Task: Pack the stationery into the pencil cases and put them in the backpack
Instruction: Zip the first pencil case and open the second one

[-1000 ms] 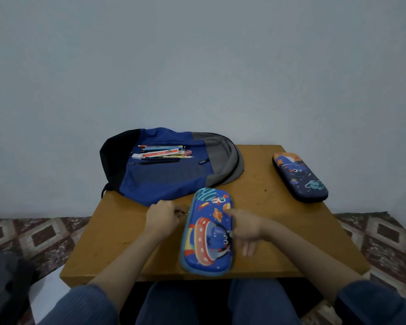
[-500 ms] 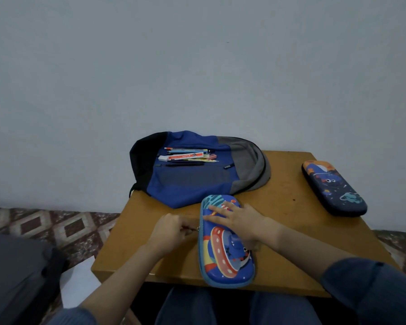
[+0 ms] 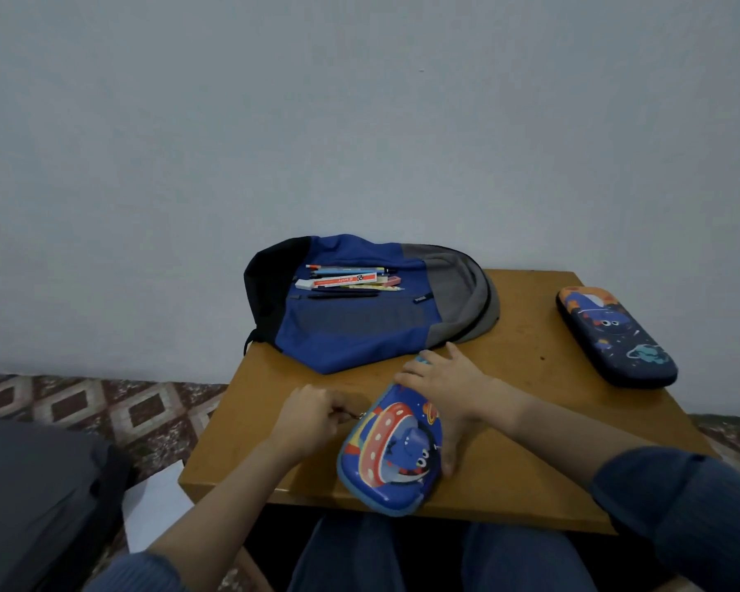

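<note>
A blue pencil case with a UFO picture (image 3: 391, 455) lies zipped shut at the table's front edge. My left hand (image 3: 312, 414) pinches its zipper pull on the case's left side. My right hand (image 3: 443, 384) lies flat across the case's far end, fingers spread, pressing it down. A blue and grey backpack (image 3: 359, 318) lies flat at the back of the table, with a pile of pens, an eraser and other stationery (image 3: 347, 280) on top of it. A second, dark blue pencil case (image 3: 614, 335) rests closed at the table's right side.
The small wooden table (image 3: 526, 365) stands against a pale wall. Patterned floor tiles (image 3: 103, 408) show to the left. A dark grey object (image 3: 31, 497) and a white sheet (image 3: 154, 506) lie on the floor at the lower left.
My right hand moved from the case's right side onto its far end. My left hand stayed at the zipper pull on the left. The camera view swung left.
</note>
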The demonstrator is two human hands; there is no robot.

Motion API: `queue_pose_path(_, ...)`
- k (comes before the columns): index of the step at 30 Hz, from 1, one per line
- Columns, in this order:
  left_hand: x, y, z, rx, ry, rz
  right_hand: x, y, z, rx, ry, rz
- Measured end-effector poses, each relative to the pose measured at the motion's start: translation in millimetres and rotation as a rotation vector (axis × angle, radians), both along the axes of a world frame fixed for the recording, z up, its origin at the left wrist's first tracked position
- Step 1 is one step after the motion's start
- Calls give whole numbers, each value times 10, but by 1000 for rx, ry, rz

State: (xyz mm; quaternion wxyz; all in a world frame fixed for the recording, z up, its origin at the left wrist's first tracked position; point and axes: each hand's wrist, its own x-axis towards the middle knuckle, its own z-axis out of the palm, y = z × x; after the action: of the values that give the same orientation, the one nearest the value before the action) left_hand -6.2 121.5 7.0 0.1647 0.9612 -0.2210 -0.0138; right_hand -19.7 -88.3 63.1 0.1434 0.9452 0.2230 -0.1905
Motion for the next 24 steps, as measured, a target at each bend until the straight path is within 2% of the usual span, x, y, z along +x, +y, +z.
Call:
queue_pose_path(6,33,189,42,7,-35,56,-153,-119,-95,0,-121,-170)
queue_pose_path(13,-29,-39,7,15,-39,59,-157,-216,-66,-53,-162,-411)
queue_pose_path(18,-178,-213,-75,-73,96,-19,-136,-221,-129,-42,-196,-468)
queue_pose_path(21,-173,-267,-56,-33,226,-72,-168,-255,-190,2,-189,-499)
queue_pose_path(24,-53,-232,34,-106,312,0,-192,-343,-215,7,-157,-463)
